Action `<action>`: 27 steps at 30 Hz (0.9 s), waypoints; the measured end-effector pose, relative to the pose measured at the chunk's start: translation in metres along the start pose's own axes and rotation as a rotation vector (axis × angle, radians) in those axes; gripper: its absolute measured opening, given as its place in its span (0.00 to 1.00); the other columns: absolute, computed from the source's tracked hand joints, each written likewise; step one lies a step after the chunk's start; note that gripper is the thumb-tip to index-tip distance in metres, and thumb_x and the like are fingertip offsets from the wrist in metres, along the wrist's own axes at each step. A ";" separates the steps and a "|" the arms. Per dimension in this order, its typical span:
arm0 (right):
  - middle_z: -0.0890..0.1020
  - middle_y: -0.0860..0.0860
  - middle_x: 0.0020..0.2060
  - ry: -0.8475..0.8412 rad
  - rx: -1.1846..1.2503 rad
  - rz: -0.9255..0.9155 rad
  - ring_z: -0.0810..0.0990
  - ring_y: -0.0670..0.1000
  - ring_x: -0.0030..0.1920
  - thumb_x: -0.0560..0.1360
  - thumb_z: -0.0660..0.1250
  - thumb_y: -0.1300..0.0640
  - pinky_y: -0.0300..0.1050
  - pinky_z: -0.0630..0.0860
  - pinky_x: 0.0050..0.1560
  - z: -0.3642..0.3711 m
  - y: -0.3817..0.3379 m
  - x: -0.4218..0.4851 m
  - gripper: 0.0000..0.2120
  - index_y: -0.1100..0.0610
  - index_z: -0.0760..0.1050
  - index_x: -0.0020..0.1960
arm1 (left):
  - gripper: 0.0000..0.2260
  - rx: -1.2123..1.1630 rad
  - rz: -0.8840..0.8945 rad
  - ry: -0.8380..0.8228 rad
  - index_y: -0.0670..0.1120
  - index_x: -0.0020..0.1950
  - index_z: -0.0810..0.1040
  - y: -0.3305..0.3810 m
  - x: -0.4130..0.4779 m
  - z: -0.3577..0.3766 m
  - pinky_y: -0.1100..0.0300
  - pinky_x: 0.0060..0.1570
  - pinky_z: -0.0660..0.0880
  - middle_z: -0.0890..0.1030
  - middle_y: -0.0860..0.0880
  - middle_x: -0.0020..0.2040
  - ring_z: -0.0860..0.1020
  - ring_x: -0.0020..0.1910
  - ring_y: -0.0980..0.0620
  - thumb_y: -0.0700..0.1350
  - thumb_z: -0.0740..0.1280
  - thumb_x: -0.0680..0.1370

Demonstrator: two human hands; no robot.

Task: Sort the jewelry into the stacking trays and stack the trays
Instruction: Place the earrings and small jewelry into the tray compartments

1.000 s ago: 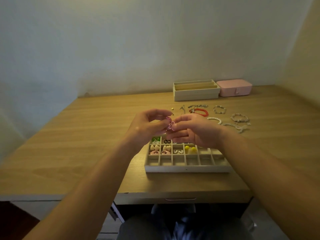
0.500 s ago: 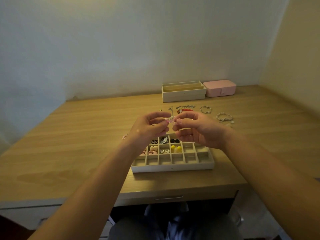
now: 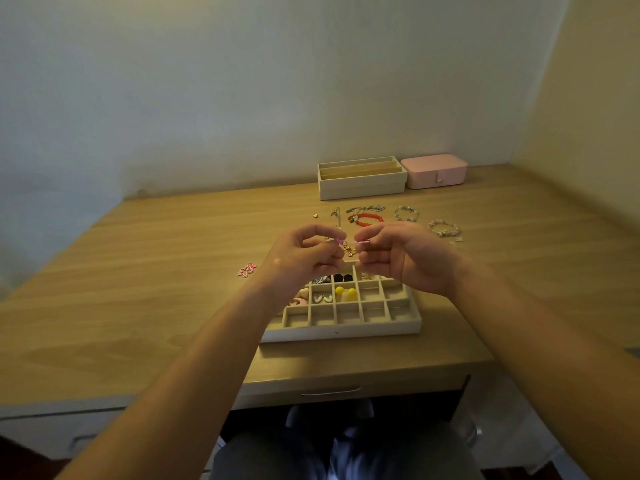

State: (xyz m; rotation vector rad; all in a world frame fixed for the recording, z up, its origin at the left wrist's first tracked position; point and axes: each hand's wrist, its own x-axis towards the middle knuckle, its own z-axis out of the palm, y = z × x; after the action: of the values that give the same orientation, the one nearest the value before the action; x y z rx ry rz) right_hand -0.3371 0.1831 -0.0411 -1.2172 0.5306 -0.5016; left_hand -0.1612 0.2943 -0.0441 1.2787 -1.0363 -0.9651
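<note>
While you hold both hands up over the far half of the compartment tray (image 3: 343,329), your left hand (image 3: 304,258) and right hand (image 3: 405,261) meet at the fingertips. Each pinches one end of a small, thin pink piece (image 3: 348,241) between thumb and forefinger, with the other fingers curled under. The piece sits level between the two hands, above the tray's back row; it is too small and blurred to tell what kind of jewelry it is. Below your wrists the tray lies near the desk's front edge. A yellow pair (image 3: 346,294), a black pair (image 3: 343,277) and a white pair (image 3: 322,298) sit in separate cells. Pale and pink items fill the cells to the left, half hidden by your left forearm. The front row of cells holds nothing. A pink flower-shaped piece (image 3: 246,270) lies on the desk just left of your left hand, outside the tray. Beyond your hands a red bracelet (image 3: 371,219), two beaded bracelets (image 3: 406,213) (image 3: 444,227) and a few small chains and studs lie loose in a row. At the back stand the stacked trays (image 3: 362,180), with long slots on top, and a closed pink box (image 3: 434,170) sits just beside them on the right. The wooden desk (image 3: 138,271) fits into a corner of pale walls (image 3: 242,98), and a drawer handle (image 3: 330,392) shows under its front edge, above your lap.
</note>
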 end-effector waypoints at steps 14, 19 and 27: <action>0.87 0.53 0.42 0.110 -0.526 0.022 0.85 0.50 0.40 0.75 0.75 0.60 0.45 0.83 0.43 -0.010 0.005 0.000 0.07 0.56 0.85 0.53 | 0.03 0.497 0.094 0.039 0.47 0.48 0.86 -0.008 0.013 0.016 0.55 0.50 0.82 0.86 0.50 0.45 0.84 0.46 0.51 0.41 0.75 0.75; 0.87 0.53 0.41 0.107 -0.735 0.035 0.84 0.50 0.40 0.74 0.76 0.62 0.51 0.83 0.47 -0.013 0.004 -0.001 0.04 0.57 0.85 0.48 | 0.08 0.620 0.122 0.064 0.49 0.43 0.85 -0.017 0.023 0.024 0.59 0.46 0.81 0.85 0.52 0.42 0.84 0.43 0.55 0.36 0.76 0.73; 0.86 0.52 0.38 0.103 -0.936 0.033 0.84 0.45 0.36 0.74 0.74 0.65 0.38 0.79 0.37 -0.010 0.005 0.000 0.03 0.60 0.85 0.47 | 0.09 0.708 0.130 0.098 0.51 0.45 0.83 -0.030 0.028 0.028 0.61 0.44 0.81 0.85 0.54 0.43 0.84 0.42 0.56 0.40 0.79 0.72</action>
State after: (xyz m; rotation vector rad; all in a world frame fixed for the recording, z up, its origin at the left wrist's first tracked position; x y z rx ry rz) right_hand -0.3430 0.1774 -0.0489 -2.0710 0.9228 -0.2784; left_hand -0.1805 0.2583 -0.0724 1.7786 -1.4282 -0.4286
